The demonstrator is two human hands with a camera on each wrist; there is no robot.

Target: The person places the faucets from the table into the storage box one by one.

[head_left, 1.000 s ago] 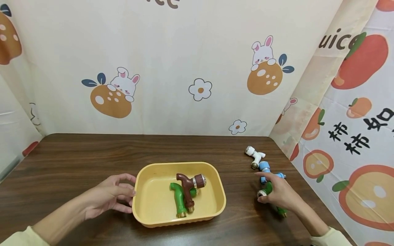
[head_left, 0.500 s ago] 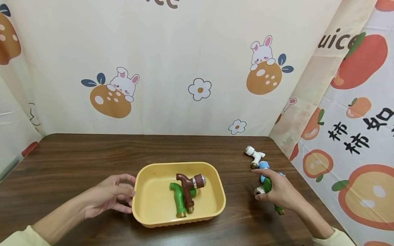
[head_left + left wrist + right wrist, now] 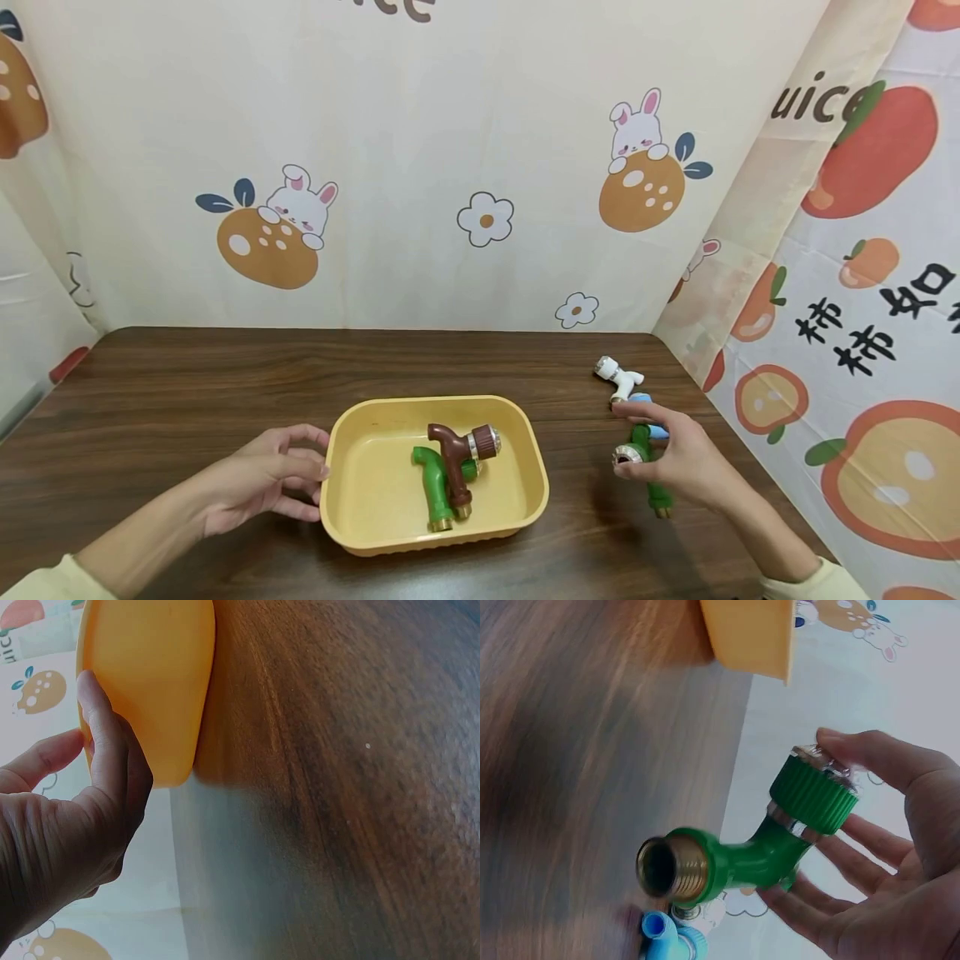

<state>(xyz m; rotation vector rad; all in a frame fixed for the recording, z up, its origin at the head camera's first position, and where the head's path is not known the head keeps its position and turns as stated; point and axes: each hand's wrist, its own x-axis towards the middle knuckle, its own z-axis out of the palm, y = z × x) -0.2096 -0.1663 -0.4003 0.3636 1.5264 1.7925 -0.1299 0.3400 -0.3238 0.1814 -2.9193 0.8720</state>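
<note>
Two taps, one brown (image 3: 459, 451) and one green (image 3: 432, 487), were seen lying in the yellow tray (image 3: 352, 508) on the tabletop (image 3: 172, 392). A third, green tap (image 3: 643, 457) was held clear of the tabletop by the right hand (image 3: 686, 462), its fingers (image 3: 870, 754) curled round the ribbed end, brass thread pointing outward. The tray's left rim was touched by the left hand (image 3: 258, 479), whose fingers (image 3: 101, 724) were loosely curled against it. Behind the right hand, a white tap (image 3: 618, 379) and a blue one (image 3: 652, 427) lay just beside each other.
</note>
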